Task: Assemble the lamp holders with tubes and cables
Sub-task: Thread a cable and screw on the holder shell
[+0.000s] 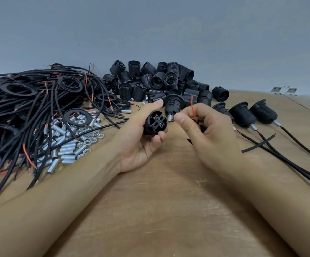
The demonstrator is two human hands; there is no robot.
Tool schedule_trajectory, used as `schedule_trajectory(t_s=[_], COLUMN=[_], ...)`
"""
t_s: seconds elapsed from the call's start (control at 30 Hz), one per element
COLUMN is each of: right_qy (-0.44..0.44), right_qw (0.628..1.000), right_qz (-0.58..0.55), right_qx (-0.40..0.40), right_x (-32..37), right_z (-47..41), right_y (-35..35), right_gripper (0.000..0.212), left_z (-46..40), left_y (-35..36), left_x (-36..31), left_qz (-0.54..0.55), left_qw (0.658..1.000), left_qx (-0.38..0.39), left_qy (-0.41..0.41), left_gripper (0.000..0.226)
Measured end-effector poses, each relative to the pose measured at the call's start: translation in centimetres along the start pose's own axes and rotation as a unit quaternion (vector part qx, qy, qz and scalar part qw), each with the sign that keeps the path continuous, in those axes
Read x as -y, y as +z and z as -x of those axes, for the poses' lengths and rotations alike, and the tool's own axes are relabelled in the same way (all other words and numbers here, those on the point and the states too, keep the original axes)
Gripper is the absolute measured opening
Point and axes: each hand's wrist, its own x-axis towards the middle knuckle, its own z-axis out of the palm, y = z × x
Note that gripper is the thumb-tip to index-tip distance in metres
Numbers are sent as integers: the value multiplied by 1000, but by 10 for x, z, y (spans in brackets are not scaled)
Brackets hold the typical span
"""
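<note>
My left hand (141,140) grips a black lamp holder (155,123) with its ribbed end face turned toward me. My right hand (204,130) pinches a cable whose thin red wire (192,108) sticks up between the fingers, just right of the holder. A small metal tube (169,118) shows between the two hands. A heap of black lamp holders (159,80) lies behind my hands. Loose black cables (30,108) with red ends pile up at the left, and silver tubes (67,143) lie beside them.
Three holders with tubes and cables fitted (243,114) lie at the right, their cables (289,164) trailing toward me. Black rings (18,89) and silver nuts (89,140) are mixed into the left pile. A grey wall (150,34) stands behind the wooden table (169,210).
</note>
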Motion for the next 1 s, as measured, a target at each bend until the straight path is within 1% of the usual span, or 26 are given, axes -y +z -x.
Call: schedule_trajectory(t_s=[0.1,0.2,0.37,0.5,0.6,0.73,0.87,1.0], right_qy=[-17,-33,-46,-66,-83,-88,-67,-88], right_qw=[1000,999,999,997,995,994,997,995], right_qz=[12,14,19,41,52,66,41,50], right_qx=[4,11,8,11,-2,-8,-11,-8], right_x=[1,3,3,4,5,4,2,3], right_z=[2,2,2,2,2,2,3,4], right_y=[1,1,2,2,4,5,6,7], right_gripper=[18,16,17,26,28,22,19,16], left_z=[-1,-2,-3,-4,-5,-5,-4,-4], left_y=[0,1,-1,-1,-1,-1,-1,-1], left_x=[1,1,2,3,3,3,3,3], left_qz=[-18,-4,-9,-20,-18,-17,-18,-20], left_qw=[999,999,998,998,998,998,998,999], left_qx=[28,49,59,61,60,63,60,47], left_qy=[0,-4,-6,-4,-4,-7,-5,-1], left_gripper=[36,31,30,31,30,30,30,30])
